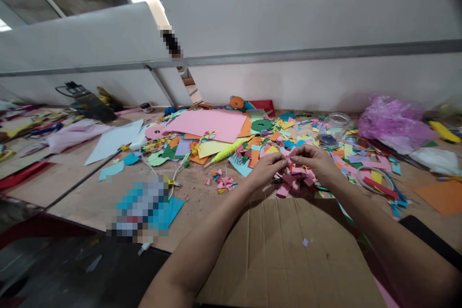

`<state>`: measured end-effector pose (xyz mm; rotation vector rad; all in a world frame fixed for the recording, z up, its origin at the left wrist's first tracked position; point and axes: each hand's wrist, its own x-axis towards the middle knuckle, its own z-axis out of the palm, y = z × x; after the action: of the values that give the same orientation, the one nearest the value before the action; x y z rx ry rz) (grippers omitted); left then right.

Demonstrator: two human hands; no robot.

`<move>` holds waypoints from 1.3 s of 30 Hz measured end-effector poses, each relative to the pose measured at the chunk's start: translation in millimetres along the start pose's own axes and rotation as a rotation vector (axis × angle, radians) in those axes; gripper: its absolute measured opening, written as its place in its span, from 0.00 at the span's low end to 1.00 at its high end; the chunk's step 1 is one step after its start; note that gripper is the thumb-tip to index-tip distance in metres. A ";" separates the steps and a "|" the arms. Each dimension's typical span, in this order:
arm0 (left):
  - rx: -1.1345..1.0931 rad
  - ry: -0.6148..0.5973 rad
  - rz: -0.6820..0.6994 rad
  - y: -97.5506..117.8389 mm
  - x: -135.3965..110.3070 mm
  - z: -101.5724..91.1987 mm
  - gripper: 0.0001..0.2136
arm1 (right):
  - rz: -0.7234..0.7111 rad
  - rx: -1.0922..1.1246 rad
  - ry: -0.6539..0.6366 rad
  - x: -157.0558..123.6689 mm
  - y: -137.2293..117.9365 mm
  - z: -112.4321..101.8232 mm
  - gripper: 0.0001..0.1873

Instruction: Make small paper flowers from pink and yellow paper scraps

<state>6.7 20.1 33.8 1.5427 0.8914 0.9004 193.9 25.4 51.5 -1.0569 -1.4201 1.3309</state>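
Head view: the left hand [266,169] and right hand [316,161] meet fingertip to fingertip, both pinching pink paper strips [294,178] just above the far edge of a cardboard [285,255] on the worktop [198,195]. Coloured scraps, a pink sheet [212,124] and a jar [335,126] lie beyond.

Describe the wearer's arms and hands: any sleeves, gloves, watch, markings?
Both are bare. The left hand and right hand have no gloves. The left forearm and right forearm show no sleeve down to the frame edge. No watch, wristband, cable or marking is visible. Rings are too small to rule out.
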 end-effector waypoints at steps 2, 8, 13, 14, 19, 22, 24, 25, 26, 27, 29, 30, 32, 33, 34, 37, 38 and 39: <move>0.017 0.009 0.006 1.2 -0.5 -0.3 0.10 | -0.005 0.020 0.006 -0.1 0.7 -0.4 0.15; 0.097 0.014 -0.013 8.1 -3.1 -2.0 0.08 | 0.025 0.089 -0.025 2.1 7.6 -1.6 0.10; 0.028 0.007 -0.045 7.3 -2.8 -0.9 0.09 | 0.003 0.113 0.002 3.3 9.3 -2.3 0.05; -0.025 0.000 -0.060 7.7 -3.1 -0.5 0.10 | -0.002 0.119 0.001 3.5 9.4 -2.8 0.05; -0.297 -0.017 -0.171 11.4 -5.9 1.2 0.20 | -0.026 0.123 -0.043 4.6 10.7 -6.4 0.03; -0.334 -0.029 -0.190 12.1 -6.3 1.9 0.23 | -0.046 0.116 -0.064 5.0 11.0 -7.0 0.03; -0.334 -0.040 -0.192 11.9 -6.2 1.9 0.23 | -0.054 0.113 -0.061 4.8 10.4 -6.4 0.04; -0.330 -0.045 -0.190 11.9 -6.1 1.7 0.24 | -0.056 0.109 -0.059 4.5 9.8 -5.9 0.04; -0.324 -0.052 -0.189 12.0 -6.1 1.4 0.24 | -0.059 0.103 -0.057 4.1 9.1 -5.5 0.05; -0.317 -0.061 -0.190 12.2 -6.2 1.1 0.25 | -0.064 0.096 -0.055 3.7 8.2 -5.0 0.05; -0.303 -0.078 -0.193 12.8 -6.3 0.2 0.25 | -0.072 0.077 -0.053 2.8 6.5 -4.2 0.06; -0.297 -0.086 -0.194 13.2 -6.5 -0.2 0.25 | -0.075 0.069 -0.052 2.4 5.6 -3.8 0.06; -0.284 -0.094 -0.188 13.6 -6.7 -0.8 0.25 | -0.078 0.060 -0.051 1.8 4.1 -3.2 0.06; -0.274 -0.098 -0.185 13.5 -6.9 -1.0 0.25 | -0.079 0.058 -0.050 1.5 3.4 -2.9 0.06; -0.264 -0.103 -0.180 13.1 -6.9 -1.0 0.25 | -0.078 0.056 -0.049 1.2 2.8 -2.7 0.06; -0.232 -0.113 -0.154 10.1 -6.1 -1.0 0.25 | -0.070 0.039 -0.047 0.4 2.1 -2.5 0.07; -0.215 -0.112 -0.142 8.6 -5.5 -1.0 0.25 | -0.067 0.031 -0.049 0.2 2.2 -2.4 0.08; -0.194 -0.110 -0.128 7.0 -4.7 -1.1 0.25 | -0.064 0.027 -0.051 0.2 2.5 -2.4 0.08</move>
<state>4.2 15.5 40.5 1.3393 0.7903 0.7785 196.2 26.3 49.0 -0.9583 -1.4580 1.3352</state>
